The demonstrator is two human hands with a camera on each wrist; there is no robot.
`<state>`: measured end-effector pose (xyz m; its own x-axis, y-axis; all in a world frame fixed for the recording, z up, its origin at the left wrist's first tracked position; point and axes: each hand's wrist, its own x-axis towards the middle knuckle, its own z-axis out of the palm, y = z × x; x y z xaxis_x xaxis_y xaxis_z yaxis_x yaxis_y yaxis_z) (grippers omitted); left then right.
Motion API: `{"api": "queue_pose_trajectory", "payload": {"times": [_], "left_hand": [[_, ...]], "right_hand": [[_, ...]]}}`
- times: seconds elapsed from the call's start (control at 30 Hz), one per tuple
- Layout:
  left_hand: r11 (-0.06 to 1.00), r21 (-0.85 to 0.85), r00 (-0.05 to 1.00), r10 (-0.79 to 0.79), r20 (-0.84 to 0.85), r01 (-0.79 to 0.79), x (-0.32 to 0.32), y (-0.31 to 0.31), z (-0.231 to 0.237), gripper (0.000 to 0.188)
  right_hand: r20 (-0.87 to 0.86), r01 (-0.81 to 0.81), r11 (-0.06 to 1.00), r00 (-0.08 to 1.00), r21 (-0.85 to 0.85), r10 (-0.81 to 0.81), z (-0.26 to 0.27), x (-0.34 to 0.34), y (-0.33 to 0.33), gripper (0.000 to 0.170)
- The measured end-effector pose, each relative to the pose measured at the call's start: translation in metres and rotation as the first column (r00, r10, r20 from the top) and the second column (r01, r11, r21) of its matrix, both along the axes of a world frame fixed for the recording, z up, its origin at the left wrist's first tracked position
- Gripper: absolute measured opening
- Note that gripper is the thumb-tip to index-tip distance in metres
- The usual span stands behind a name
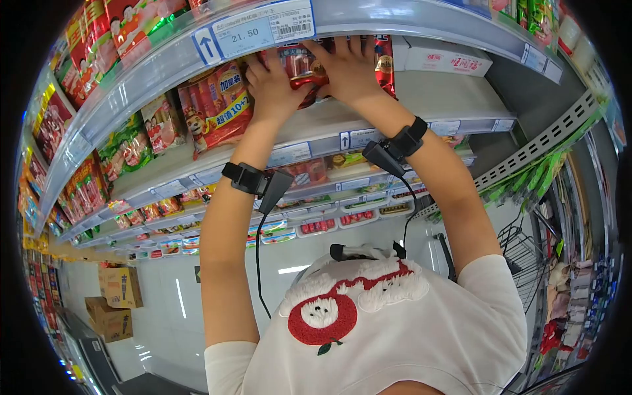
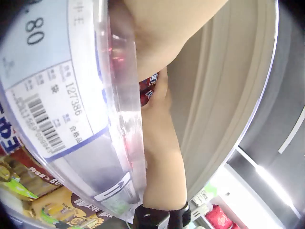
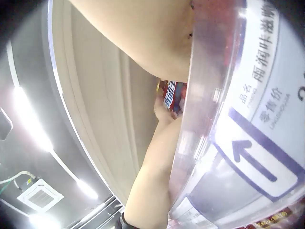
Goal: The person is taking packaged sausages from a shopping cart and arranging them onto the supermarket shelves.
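A red sausage pack (image 1: 299,62) stands on the shelf under the overhanging price rail, between my two hands in the head view. My left hand (image 1: 273,85) spreads its fingers over the pack's left side. From the right, my right hand (image 1: 345,72) reaches in with its fingers extended over the packs, their tips near the rail. Another red pack (image 1: 384,66) shows just past the right hand. In the left wrist view, a bit of red packaging (image 2: 147,90) is visible between the hands. Red and blue packaging (image 3: 172,95) appears by the fingers in the right wrist view.
A price rail (image 1: 260,33) overhangs both hands closely. Left of them stands a red multipack of sausages (image 1: 217,102); a white carton (image 1: 447,56) lies at the shelf's right. Lower shelves hold more packs. Cardboard boxes (image 1: 122,288) and a wire basket (image 1: 523,257) are farther off.
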<state>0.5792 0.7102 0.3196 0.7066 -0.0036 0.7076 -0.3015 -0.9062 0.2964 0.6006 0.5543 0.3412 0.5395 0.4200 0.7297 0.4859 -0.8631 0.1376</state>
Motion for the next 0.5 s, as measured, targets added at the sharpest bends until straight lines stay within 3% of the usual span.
{"api": "queue_pose_trajectory", "payload": {"times": [0.1, 0.2, 0.23, 0.3, 0.33, 0.37, 0.4, 0.43, 0.5], "left_hand": [[1.000, -0.008, 1.000, -0.002, 0.006, 0.002, 0.003, 0.000, -0.007, 0.102], [1.000, -0.026, 1.000, 0.018, -0.019, -0.018, 0.000, 0.003, -0.007, 0.098], [0.999, -0.016, 0.999, 0.028, -0.038, -0.028, -0.002, 0.004, -0.006, 0.098], [0.998, -0.018, 0.992, 0.061, -0.110, -0.063, -0.002, 0.003, -0.005, 0.100], [0.996, -0.033, 0.989, 0.072, -0.126, -0.077, -0.003, 0.001, -0.004, 0.101], [0.995, -0.048, 0.986, 0.083, -0.147, -0.090, -0.004, -0.001, -0.003, 0.101], [0.993, -0.061, 0.981, 0.089, -0.174, -0.101, -0.006, -0.002, -0.002, 0.102], [0.993, -0.053, 0.984, 0.095, -0.153, -0.104, -0.006, -0.002, -0.004, 0.103], [0.994, -0.046, 0.984, 0.095, -0.153, -0.103, -0.008, -0.001, -0.002, 0.104]], "right_hand": [[-0.066, 0.018, 0.999, 0.998, -0.036, -0.021, 0.004, -0.008, 0.000, 0.099], [0.006, -0.035, 0.999, 0.999, -0.007, 0.035, 0.003, -0.019, 0.000, 0.084], [0.019, -0.072, 0.995, 0.997, -0.067, 0.073, 0.018, -0.043, -0.002, 0.074], [-0.121, -0.247, 0.953, 0.966, -0.176, 0.228, 0.049, -0.093, -0.011, 0.064], [-0.218, -0.384, 0.917, 0.909, -0.110, 0.355, 0.066, -0.121, -0.018, 0.050], [-0.101, -0.497, 0.868, 0.863, 0.014, 0.495, 0.079, -0.149, -0.022, 0.033], [0.004, -0.503, 0.852, 0.861, 0.147, 0.508, 0.091, -0.180, -0.030, 0.022], [-0.754, -0.266, 0.964, 0.635, -0.005, 0.171, 0.155, -0.208, -0.056, 0.020], [-0.853, -0.425, 0.902, 0.495, -0.072, 0.165, 0.188, -0.243, -0.081, 0.025]]}}
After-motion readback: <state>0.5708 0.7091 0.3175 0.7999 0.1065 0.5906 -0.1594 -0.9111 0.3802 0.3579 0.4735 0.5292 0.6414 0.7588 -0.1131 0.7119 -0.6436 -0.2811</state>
